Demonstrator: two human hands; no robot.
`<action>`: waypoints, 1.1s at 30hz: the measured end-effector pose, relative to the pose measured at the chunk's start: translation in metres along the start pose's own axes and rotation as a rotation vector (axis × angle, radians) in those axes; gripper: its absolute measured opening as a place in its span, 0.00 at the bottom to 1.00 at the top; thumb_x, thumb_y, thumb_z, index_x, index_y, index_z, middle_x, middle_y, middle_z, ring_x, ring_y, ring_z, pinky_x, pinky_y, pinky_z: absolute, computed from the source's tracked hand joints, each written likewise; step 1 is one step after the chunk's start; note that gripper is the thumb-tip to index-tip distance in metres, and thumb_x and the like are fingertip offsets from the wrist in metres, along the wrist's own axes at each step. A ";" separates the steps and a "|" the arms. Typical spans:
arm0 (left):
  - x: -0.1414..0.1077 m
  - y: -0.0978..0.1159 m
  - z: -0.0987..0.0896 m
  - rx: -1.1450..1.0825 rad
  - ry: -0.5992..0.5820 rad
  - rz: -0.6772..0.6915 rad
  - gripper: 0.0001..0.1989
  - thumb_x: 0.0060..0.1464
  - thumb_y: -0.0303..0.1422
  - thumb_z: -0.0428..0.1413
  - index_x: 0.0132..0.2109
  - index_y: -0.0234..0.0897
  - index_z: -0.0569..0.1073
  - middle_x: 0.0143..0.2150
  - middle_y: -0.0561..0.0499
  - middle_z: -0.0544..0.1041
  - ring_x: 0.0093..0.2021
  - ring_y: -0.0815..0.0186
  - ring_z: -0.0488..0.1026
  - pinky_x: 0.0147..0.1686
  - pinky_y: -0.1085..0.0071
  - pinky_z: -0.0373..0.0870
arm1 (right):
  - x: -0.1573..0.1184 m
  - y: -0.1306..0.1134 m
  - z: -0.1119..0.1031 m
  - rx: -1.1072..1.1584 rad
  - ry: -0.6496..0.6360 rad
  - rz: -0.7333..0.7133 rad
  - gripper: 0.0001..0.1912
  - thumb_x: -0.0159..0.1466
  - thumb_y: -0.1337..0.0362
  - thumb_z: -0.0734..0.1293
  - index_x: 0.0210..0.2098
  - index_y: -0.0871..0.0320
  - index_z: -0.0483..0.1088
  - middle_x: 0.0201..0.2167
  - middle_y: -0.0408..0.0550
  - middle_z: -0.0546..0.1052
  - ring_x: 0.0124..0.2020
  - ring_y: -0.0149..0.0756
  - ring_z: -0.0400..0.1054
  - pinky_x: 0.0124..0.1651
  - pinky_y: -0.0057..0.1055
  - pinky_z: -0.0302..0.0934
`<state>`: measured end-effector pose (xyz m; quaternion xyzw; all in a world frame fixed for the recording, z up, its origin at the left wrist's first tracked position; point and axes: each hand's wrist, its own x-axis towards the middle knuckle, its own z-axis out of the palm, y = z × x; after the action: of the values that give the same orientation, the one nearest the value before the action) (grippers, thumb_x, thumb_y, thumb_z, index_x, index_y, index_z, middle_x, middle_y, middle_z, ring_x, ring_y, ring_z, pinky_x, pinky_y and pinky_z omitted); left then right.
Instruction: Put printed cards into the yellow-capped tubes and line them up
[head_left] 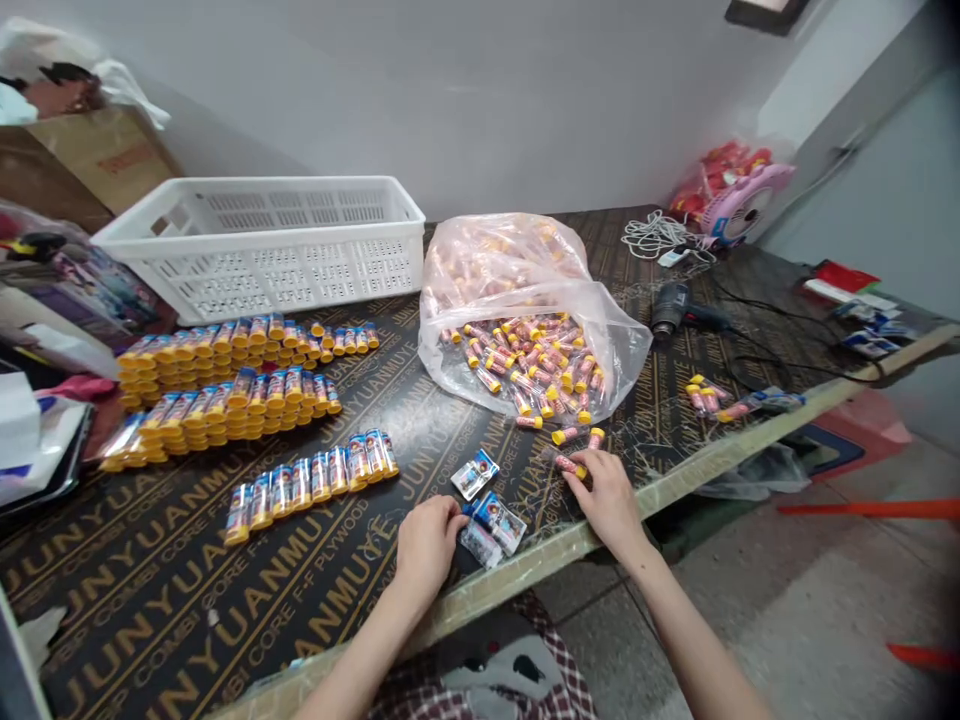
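Observation:
My left hand (427,545) is closed near the table's front edge. Its thumb and forefinger pinch the end of a clear, blue-topped plastic sleeve (481,545). Beside that sleeve lie a printed blue sleeve (504,522) and another flat printed packet (475,473). To the right, my right hand (609,500) has its fingertips closed on a small pink tube with a yellow cap (568,464). Two more loose tubes, one a yellow-capped tube (568,435), lie just beyond the fingers. Behind them, an open clear plastic bag (517,260) spills many such tubes.
On the left stand stacked rows of blue-labelled tubes (225,410) and a shorter row (319,475). A white plastic basket (300,265) is behind. A heat gun (675,308), its cord, a pink fan (750,205) and several loose tubes (705,398) lie on the right.

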<state>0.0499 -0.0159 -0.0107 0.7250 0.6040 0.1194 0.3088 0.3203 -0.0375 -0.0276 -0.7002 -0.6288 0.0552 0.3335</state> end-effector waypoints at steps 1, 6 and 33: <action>0.000 0.000 0.000 0.011 -0.003 0.011 0.06 0.54 0.30 0.54 0.28 0.38 0.72 0.30 0.51 0.76 0.32 0.65 0.69 0.31 0.72 0.52 | 0.000 -0.004 0.001 0.026 -0.006 -0.002 0.09 0.62 0.61 0.63 0.40 0.57 0.70 0.38 0.53 0.73 0.42 0.46 0.66 0.46 0.43 0.61; -0.006 -0.003 0.003 -0.065 0.061 0.011 0.05 0.51 0.29 0.55 0.28 0.38 0.70 0.27 0.52 0.74 0.30 0.65 0.69 0.31 0.72 0.55 | 0.000 -0.030 0.005 0.139 -0.016 0.003 0.10 0.64 0.60 0.62 0.42 0.57 0.70 0.38 0.51 0.73 0.37 0.40 0.69 0.36 0.33 0.66; -0.005 -0.014 -0.039 -1.573 0.314 -0.497 0.21 0.24 0.41 0.71 0.24 0.28 0.77 0.22 0.49 0.76 0.21 0.73 0.70 0.22 0.79 0.67 | -0.039 -0.131 0.017 0.674 -0.010 -0.060 0.14 0.62 0.70 0.66 0.47 0.51 0.72 0.44 0.49 0.70 0.44 0.36 0.68 0.43 0.31 0.67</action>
<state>0.0161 -0.0075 0.0124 0.1189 0.5227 0.5339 0.6539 0.1933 -0.0688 0.0162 -0.5316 -0.5972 0.2535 0.5445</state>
